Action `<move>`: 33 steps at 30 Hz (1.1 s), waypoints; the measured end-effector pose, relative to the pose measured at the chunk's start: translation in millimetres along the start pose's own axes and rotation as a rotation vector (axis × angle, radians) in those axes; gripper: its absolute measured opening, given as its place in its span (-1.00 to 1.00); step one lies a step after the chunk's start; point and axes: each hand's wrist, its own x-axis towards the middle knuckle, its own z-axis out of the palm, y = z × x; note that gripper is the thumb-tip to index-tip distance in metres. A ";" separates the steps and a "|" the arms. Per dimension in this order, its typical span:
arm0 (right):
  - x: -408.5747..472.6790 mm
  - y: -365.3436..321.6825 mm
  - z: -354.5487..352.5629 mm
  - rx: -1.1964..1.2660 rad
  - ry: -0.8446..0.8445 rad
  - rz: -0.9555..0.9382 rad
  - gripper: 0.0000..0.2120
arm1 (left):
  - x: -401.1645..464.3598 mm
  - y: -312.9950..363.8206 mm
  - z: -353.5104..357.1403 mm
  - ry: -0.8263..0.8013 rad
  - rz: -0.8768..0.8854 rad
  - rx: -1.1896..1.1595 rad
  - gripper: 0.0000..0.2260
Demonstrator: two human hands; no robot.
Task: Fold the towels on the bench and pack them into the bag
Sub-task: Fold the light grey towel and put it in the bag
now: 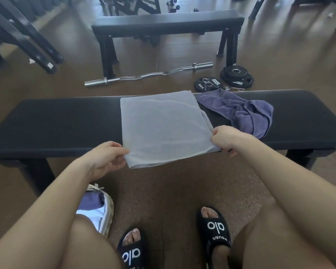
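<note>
- At the bottom of the frame, two feet in black slides (214,231) stand on the speckled brown floor.
- At lower left, a woven bag (107,212) sits on the floor beside the left leg, with purple and white cloth showing inside.
- The left hand (105,159) pinches the near left corner of the grey towel (163,125), thumb on top and fingers (118,164) curled beneath.
- The right hand (226,138) grips the towel's near right corner, fingers closed round the edge.
- The grey towel lies folded flat in the middle of the frame, across the black padded surface (66,125); its near edge hangs past the front lip between the two hands.
- A purple towel (244,111) lies crumpled on the surface just right of the grey one, their edges almost touching.
- Beyond, on the floor, lie a curl bar (149,74) and black weight plates (235,76) with spring collars.
- A second black bench (167,20) stands at the top centre, with dark rack frames at upper left.
</note>
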 end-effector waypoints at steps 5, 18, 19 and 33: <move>-9.0 -5.6 2.6 -0.090 0.035 -0.059 -0.59 | -6.6 -4.7 -3.9 0.012 0.095 0.208 -0.83; -12.6 -2.2 0.6 -0.093 0.072 -0.047 -0.70 | -20.0 -12.8 17.8 0.056 0.236 0.716 -0.46; -13.7 -1.3 0.9 -0.088 0.054 -0.041 -0.71 | -20.0 -13.5 19.5 0.060 0.257 0.737 -0.45; 1.7 14.1 18.2 0.669 -0.078 0.174 -0.80 | -12.3 -24.1 3.3 0.066 0.284 0.704 -0.37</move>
